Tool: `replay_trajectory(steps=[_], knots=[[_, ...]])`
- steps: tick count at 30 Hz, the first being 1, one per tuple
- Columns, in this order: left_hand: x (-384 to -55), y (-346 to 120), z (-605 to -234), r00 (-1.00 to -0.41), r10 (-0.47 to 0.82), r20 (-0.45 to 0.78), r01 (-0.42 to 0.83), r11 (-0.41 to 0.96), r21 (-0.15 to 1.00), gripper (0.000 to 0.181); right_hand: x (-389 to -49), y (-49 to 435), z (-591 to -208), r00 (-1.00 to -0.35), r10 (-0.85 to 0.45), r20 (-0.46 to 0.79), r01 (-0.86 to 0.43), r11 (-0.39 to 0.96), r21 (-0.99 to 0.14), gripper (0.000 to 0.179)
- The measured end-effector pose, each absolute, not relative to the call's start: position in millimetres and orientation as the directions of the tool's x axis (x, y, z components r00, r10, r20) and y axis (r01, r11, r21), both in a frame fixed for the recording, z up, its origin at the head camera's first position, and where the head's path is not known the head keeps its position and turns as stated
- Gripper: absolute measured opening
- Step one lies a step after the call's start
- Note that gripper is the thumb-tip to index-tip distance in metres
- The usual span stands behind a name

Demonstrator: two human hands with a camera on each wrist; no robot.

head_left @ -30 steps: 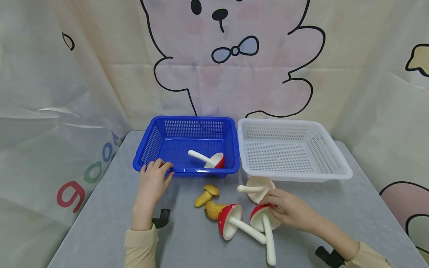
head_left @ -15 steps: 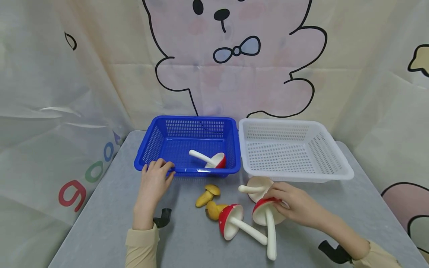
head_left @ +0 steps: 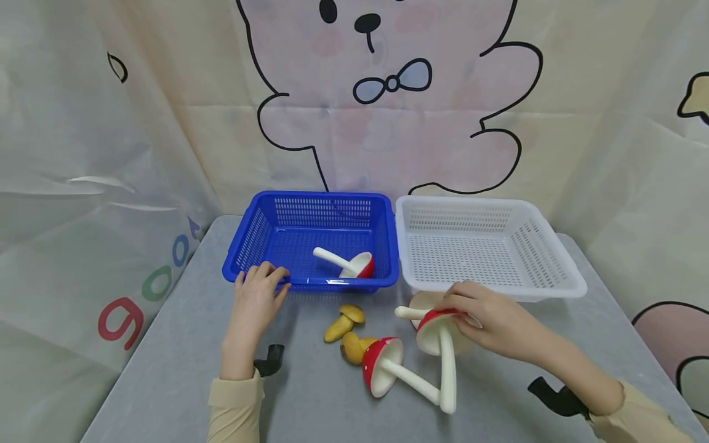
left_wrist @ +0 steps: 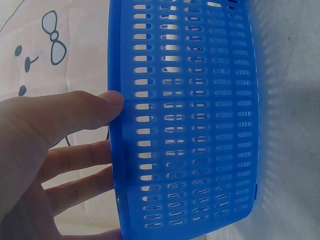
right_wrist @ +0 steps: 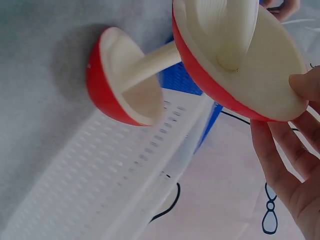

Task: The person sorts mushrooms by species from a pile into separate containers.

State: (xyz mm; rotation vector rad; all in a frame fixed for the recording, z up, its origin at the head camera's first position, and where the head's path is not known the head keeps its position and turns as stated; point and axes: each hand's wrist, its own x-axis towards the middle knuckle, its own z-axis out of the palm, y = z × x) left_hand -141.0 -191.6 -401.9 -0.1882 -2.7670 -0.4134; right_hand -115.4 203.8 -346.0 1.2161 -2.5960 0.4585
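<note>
My left hand [head_left: 252,311] grips the near rim of the blue plastic basket [head_left: 332,284]. The left wrist view shows its thumb [left_wrist: 107,107] on the rim's outer side and the fingers behind the wall. With my right hand [head_left: 493,320] I pinch the cap edge of a red toy mushroom [head_left: 447,369], thumb inside the cap and fingers outside. Its white stem points down toward me, and it partly covers another red-capped mushroom [right_wrist: 100,82] lying by the white basket. A third red mushroom [head_left: 382,367] lies on its side, its stem end close to the held stem.
Two yellow toy mushrooms, one farther back [head_left: 340,324] and one nearer [head_left: 352,348], lie on the grey table [head_left: 316,394]. Another red mushroom [head_left: 354,266] lies in the blue basket. The white basket [head_left: 493,290] stands to its right.
My right hand has lifted the red mushroom slightly and moved it away from me, toward the white basket. My left hand stays on the blue basket's rim.
</note>
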Motion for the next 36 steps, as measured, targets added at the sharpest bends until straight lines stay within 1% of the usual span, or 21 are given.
replay_trajectory(steps=[7, 12, 24, 27, 32, 36], knots=[[-142, -191, -401, -0.93, 0.082, 0.358, 0.182, 0.95, 0.253, 0.016, -122, 196, -329, -0.612, -0.713, 0.342, -0.784, 0.602, -0.149, 0.037], [-142, -191, -401, -0.929, 0.081, 0.361, 0.181, 0.951, 0.251, 0.016, -128, 189, -316, -0.613, -0.716, 0.334, -0.785, 0.602, -0.151, 0.036], [-143, -191, -401, -0.93, 0.092, 0.356, 0.185, 0.954, 0.235, 0.017, -152, 168, -298, -0.624, -0.699, 0.35, -0.779, 0.595, -0.198, 0.028], [-143, -190, -402, -0.93, 0.087, 0.358, 0.182, 0.954, 0.24, 0.017, -160, 161, -295, -0.634, -0.694, 0.341, -0.772, 0.59, -0.236, 0.026], [-143, -191, -404, -0.925, 0.082, 0.371, 0.18, 0.954, 0.239, 0.017, -176, 147, -290, -0.677, -0.667, 0.313, -0.736, 0.604, -0.305, 0.024], [-142, -191, -405, -0.927, 0.079, 0.367, 0.178, 0.953, 0.246, 0.018, -189, 136, -286, -0.707, -0.646, 0.287, -0.706, 0.626, -0.331, 0.022]])
